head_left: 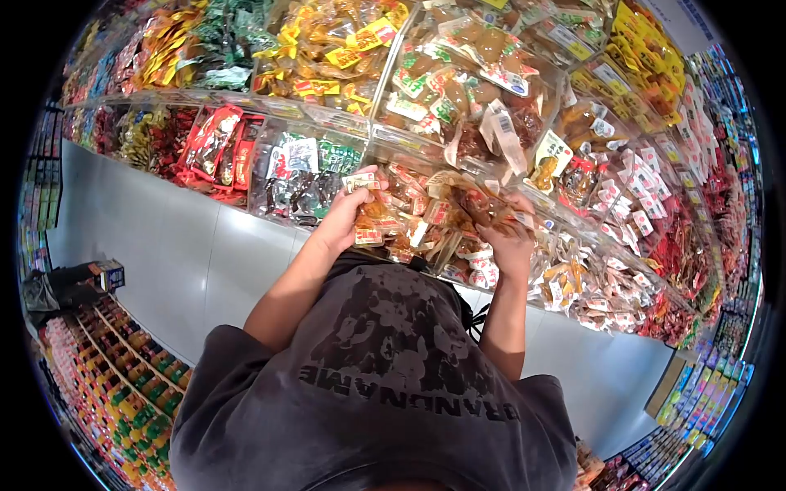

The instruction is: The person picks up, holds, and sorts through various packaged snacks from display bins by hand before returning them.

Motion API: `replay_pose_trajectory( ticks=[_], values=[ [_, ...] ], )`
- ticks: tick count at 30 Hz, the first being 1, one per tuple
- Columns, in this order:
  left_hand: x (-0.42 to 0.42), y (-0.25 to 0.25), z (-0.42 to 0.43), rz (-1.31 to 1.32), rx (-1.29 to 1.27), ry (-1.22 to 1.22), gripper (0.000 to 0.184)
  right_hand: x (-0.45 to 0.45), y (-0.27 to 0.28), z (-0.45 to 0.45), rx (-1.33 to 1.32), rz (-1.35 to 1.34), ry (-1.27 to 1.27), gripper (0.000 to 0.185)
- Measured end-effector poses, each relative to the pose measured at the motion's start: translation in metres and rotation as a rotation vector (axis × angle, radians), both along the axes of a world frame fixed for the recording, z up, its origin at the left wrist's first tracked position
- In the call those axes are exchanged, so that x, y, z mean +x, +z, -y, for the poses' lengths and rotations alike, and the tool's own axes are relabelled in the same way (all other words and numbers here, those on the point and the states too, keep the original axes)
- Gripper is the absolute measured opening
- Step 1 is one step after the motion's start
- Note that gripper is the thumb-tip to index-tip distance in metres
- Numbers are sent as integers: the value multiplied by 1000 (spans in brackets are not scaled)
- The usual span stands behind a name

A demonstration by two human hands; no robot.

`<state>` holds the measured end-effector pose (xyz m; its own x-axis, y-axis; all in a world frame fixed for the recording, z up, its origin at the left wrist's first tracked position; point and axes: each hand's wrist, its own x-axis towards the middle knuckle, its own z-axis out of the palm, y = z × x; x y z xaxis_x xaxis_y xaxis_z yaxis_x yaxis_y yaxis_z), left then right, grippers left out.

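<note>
My left hand (348, 217) is closed at the left side of a clear bin, with fingers round a small snack packet (366, 179) that has a pale red-and-white label. On the other side, my right hand (509, 241) grips brown vacuum-packed snack packets (483, 204); how many is unclear. Between and below both hands lie more orange-brown snack packets (401, 217) with red and white labels. Part of each hand's fingers is hidden by the shiny wrapping.
Behind are raised bins of brown packets (467, 74) and yellow-labelled packets (336, 49). Left of my hands sit green-and-white packets (307, 168) and red packets (217, 151). Bottle shelves (123, 393) stand at lower left, near another person's dark-clothed legs (61, 286).
</note>
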<state>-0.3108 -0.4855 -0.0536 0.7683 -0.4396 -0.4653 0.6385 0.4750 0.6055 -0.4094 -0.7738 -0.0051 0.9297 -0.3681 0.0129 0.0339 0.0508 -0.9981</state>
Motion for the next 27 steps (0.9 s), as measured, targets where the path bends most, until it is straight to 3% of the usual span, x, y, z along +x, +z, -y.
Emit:
replay_pose_trajectory(
  ticks=[2, 4, 5, 6, 9, 12, 16, 22, 24, 27],
  values=[
    [3, -2, 2, -13, -9, -21, 68, -15, -1, 8, -39, -55, -81, 70],
    [5, 0, 5, -39, -4, -5, 62, -30, -11, 23, -80, 74, -119, 77],
    [6, -2, 7, -18, -3, -16, 61, -41, 1, 14, 245, 59, -261, 80],
    [8, -3, 10, -22, -8, -31, 61, -51, 2, 25, 234, 120, -213, 84],
    [11, -8, 14, -9, -1, -84, 60, -70, 9, 33, 340, 304, -450, 89],
    [16, -7, 23, -25, 18, -134, 60, -113, -16, 70, 483, 188, -532, 82],
    [22, -3, 30, -39, 13, -185, 60, -126, -26, 72, 518, 224, -628, 71],
    [29, -18, 30, -38, -34, -205, 60, -123, -45, 46, 642, 197, -598, 68],
    [29, -16, 28, -33, -21, -201, 61, -113, -45, 31, 737, 160, -471, 68],
    [30, -4, 29, -71, -197, -301, 68, -95, -60, 7, 653, 41, -514, 67]
  ],
)
